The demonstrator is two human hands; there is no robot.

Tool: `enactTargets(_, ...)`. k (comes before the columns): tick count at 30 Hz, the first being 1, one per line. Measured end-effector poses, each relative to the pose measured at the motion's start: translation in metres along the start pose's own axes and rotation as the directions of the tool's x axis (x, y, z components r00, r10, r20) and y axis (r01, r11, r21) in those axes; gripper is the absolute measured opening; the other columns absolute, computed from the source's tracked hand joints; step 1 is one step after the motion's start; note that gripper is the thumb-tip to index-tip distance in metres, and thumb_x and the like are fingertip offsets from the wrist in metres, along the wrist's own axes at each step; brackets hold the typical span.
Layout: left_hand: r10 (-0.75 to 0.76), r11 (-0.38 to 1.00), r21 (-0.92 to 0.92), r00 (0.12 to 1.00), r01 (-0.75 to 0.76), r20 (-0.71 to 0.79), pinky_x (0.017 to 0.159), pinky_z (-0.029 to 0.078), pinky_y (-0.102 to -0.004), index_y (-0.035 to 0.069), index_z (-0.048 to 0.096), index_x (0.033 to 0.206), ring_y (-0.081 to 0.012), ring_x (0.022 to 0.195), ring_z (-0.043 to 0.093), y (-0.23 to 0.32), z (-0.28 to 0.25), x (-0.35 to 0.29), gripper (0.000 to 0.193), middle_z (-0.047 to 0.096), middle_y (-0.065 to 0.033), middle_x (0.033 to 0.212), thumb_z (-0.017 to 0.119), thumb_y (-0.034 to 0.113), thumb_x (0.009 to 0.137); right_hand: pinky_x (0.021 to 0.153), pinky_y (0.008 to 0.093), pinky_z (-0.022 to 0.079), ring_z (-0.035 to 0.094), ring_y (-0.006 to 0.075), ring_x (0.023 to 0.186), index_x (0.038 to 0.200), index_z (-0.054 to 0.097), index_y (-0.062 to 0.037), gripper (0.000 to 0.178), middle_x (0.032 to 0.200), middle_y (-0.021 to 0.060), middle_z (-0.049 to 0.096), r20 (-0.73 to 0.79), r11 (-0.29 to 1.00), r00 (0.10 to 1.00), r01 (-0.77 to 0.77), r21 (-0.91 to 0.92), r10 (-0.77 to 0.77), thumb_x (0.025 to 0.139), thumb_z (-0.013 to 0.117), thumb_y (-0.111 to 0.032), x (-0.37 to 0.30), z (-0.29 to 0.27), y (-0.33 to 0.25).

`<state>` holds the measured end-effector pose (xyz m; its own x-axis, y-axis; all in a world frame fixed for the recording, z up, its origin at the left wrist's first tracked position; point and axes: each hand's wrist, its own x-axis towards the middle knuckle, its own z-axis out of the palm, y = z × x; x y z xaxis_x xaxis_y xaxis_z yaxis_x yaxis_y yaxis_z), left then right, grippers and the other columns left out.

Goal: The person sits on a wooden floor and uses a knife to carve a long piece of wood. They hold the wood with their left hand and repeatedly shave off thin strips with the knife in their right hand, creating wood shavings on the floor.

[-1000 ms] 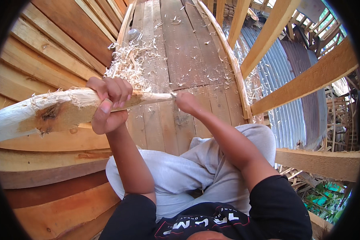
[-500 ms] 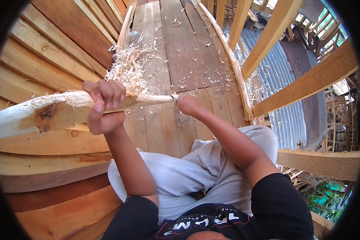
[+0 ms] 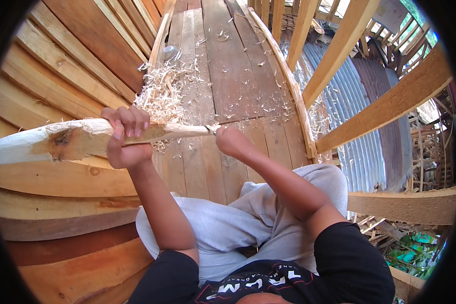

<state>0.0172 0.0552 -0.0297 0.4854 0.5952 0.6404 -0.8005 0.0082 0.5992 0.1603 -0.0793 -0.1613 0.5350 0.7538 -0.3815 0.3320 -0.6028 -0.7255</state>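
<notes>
A long pale piece of wood [image 3: 81,138] runs in from the left edge, thick at the left and whittled to a thin tapered end at the right. My left hand [image 3: 128,136] is wrapped round its middle, fingers over the top and thumb on the near side. A brown knot and rough fibres show left of that hand. At the thin end my right hand [image 3: 231,141] is closed, with a short dark knife blade [image 3: 209,129] showing beside it against the wood. The knife's handle is hidden in the fist.
Curled shavings [image 3: 162,96] heap on the plank floor [image 3: 238,66] by the left wall of boards [image 3: 66,66]. A small clear container [image 3: 170,52] stands beyond them. Wooden railing posts [image 3: 339,50] line the right, with corrugated metal sheets [image 3: 349,116] outside. My crossed legs are close below the wood.
My right hand and the knife blade have shifted a little left along the thin end, toward my left hand. The left hand keeps its hold; the whole view has moved slightly.
</notes>
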Motion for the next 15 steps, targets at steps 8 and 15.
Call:
enactTargets(8,-0.004,1.0,-0.019,0.995,0.006,0.096,0.059,0.033,-0.0308,0.01,0.038,0.082,-0.0121,0.055,0.035,-0.005,0.01,-0.005,0.018,0.035,-0.0009,0.061,0.054,0.017,0.079,0.085,0.0492,0.045,0.06,0.0473,0.092,0.089,0.059,0.0157,0.054,0.091,0.0388,0.058,-0.108,0.986,0.994,-0.012,0.168,0.031,0.09,0.033,-0.031,0.026,0.015,0.039)
enactTargets(15,-0.012,1.0,0.005,0.994,0.011,0.111,0.059,0.033,-0.0305,0.01,0.037,0.082,-0.0125,0.056,0.036,0.002,0.002,-0.004,0.018,0.035,-0.0009,0.061,0.054,0.017,0.078,0.091,0.0501,0.042,0.056,0.048,0.101,0.097,0.06,0.0121,0.053,0.106,0.0345,0.058,0.045,0.999,0.998,0.037,0.005,-0.037,0.092,0.026,-0.028,-0.025,-0.012,-0.04)
